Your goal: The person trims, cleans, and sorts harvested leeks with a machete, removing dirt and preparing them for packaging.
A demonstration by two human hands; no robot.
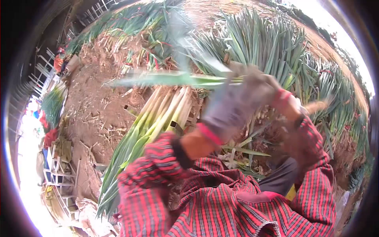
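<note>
My left hand (pixel 233 104), in a grey glove with a pink cuff, is closed near the middle of the view. My right hand (pixel 270 89), also gloved with a pink cuff, meets it and partly overlaps it. Both are smeared by motion. A green onion's leaves (pixel 177 80) stick out leftward from the closed hands, roughly level and blurred at the tip. The fingers around the stalk are mostly hidden. Below the left forearm lies a pile of trimmed green onions (pixel 154 126), pale stems upward and green leaves toward me.
Large bundles of green onions (pixel 260 43) stand ahead and to the right. More bundles (pixel 130 23) lie at the far left on brown soil (pixel 94 87). Metal frames (pixel 61 177) and another bundle (pixel 54 102) stand at left. A person in orange (pixel 59 61) is in the distance.
</note>
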